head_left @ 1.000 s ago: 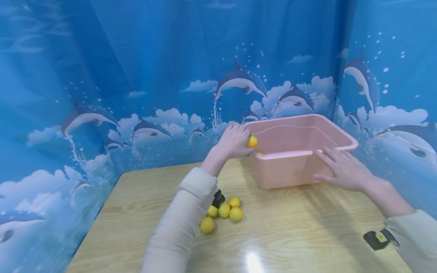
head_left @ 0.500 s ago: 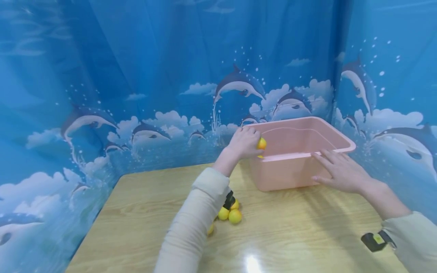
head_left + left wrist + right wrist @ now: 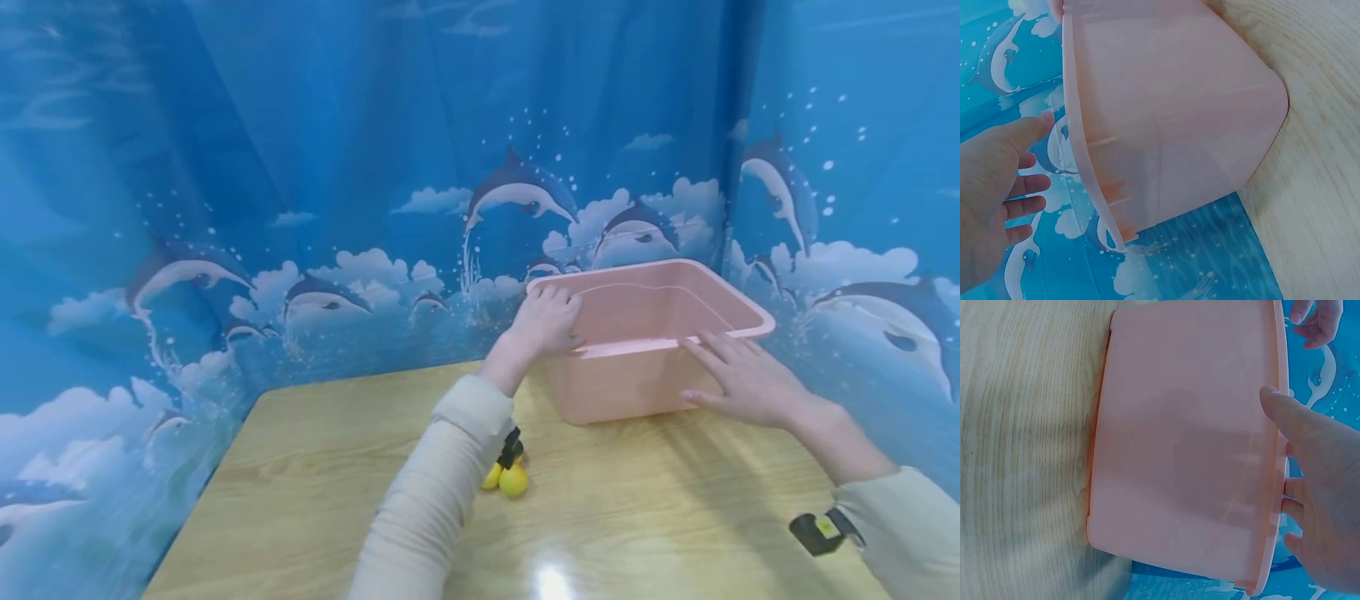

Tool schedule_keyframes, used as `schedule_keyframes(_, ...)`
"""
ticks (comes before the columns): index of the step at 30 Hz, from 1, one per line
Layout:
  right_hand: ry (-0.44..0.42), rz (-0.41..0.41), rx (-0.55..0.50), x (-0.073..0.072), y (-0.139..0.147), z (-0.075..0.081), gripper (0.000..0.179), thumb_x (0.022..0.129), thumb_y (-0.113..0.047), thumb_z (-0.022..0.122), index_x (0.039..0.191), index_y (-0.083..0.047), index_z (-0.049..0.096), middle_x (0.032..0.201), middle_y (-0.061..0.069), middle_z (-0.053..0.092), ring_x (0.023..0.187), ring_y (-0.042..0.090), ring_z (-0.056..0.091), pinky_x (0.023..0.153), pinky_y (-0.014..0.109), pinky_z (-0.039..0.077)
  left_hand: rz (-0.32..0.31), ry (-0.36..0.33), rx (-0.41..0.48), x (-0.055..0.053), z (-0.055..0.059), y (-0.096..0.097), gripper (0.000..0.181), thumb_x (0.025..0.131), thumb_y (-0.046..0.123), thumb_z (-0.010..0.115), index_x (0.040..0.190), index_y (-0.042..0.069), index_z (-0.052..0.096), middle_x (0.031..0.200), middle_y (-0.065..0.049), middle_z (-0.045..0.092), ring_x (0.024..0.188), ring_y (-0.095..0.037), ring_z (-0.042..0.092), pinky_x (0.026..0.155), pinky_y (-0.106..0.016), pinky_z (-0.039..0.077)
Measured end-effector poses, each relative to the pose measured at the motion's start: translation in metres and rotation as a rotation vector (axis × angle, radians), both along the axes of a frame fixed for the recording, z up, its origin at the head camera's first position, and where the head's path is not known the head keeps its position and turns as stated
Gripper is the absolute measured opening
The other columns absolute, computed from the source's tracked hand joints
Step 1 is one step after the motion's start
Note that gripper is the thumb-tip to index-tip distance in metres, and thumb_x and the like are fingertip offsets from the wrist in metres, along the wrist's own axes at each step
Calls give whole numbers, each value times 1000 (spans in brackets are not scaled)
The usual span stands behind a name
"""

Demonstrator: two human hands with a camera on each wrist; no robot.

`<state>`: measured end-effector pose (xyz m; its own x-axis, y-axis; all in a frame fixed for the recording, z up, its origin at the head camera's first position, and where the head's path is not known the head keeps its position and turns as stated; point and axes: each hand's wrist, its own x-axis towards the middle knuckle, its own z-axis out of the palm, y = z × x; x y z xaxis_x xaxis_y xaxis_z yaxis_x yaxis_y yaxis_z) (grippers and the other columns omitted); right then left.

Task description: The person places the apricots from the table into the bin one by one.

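Observation:
My left hand (image 3: 551, 321) hovers over the left end of the pink plastic bin (image 3: 630, 387), fingers loosely bent. In the left wrist view that left hand (image 3: 997, 194) holds nothing and stands a little apart from the bin's rim (image 3: 1075, 125). My right hand (image 3: 750, 379) rests at the front rim, fingers extended over it and thumb by the outer wall. The right wrist view shows this right hand (image 3: 1329, 481) with its fingertips at the rim. Small round yellow-orange fruits (image 3: 513, 481) lie on the table, partly hidden by my left forearm. The bin's floor is out of sight.
A light wooden table (image 3: 322, 467) carries the bin near its back right. Behind it and to both sides hangs a blue curtain (image 3: 360, 150) printed with dolphins. Black wrist cameras (image 3: 821, 533) are strapped to both forearms.
My left hand has moved right to the bin's left end and let go of a round yellow-orange fruit there. The right hand stays at the front rim. My left forearm hides more of the fruits.

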<state>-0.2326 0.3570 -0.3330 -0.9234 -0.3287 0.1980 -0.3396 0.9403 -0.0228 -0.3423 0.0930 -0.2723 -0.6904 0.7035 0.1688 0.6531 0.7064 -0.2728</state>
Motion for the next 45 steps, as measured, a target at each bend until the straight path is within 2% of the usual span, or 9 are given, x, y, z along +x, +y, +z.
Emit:
schedule_keyframes(8,-2,0,-6,-1,-1,1,80,87,-52,56,142,1,30,143,31,25,130,47,22,101,61,18,62,-7,-4,-3,8,-6,58,88,51,53,133,15,44,133,-2,46,128,-21,34,105,-38,26)
schedule_keyframes(26,-1,1,-14,-1,2,-1,79,86,-50,58,141,1,32,142,31,26,128,49,24,100,62,20,46,-29,15,-3,4,-23,56,87,48,57,130,13,47,132,-4,48,129,-22,33,106,-41,26)
schedule_keyframes(30,13,12,-14,-1,2,-1,79,86,-48,59,141,1,32,142,31,26,128,49,25,100,62,19,28,-21,-2,-2,3,-27,58,87,51,56,130,12,48,125,-4,50,122,-21,38,103,-41,29)
schedule_keyframes(33,17,12,-4,-3,1,-1,79,86,-48,59,142,1,31,142,31,25,128,48,24,101,62,19,11,-6,-1,2,0,-35,57,87,51,55,128,12,49,119,-3,52,113,-20,43,99,-38,32)
schedule_keyframes(38,9,-1,6,-4,2,0,80,86,-49,59,141,1,31,142,31,25,129,48,23,101,62,18,-67,37,28,16,-8,-56,42,90,44,52,118,13,54,109,-2,56,102,-19,47,93,-36,36)
schedule_keyframes(42,3,-1,5,-3,2,-1,80,86,-49,59,141,1,31,142,31,25,129,48,23,101,61,18,-115,63,14,29,-22,-75,39,88,45,56,111,13,59,102,-1,58,96,-18,49,90,-35,38)
schedule_keyframes(45,4,4,1,-3,2,-1,80,86,-48,59,142,1,30,142,31,24,128,48,23,101,61,18,-134,75,-21,37,-35,-88,45,86,50,57,110,12,60,102,-1,58,96,-19,49,89,-36,38)
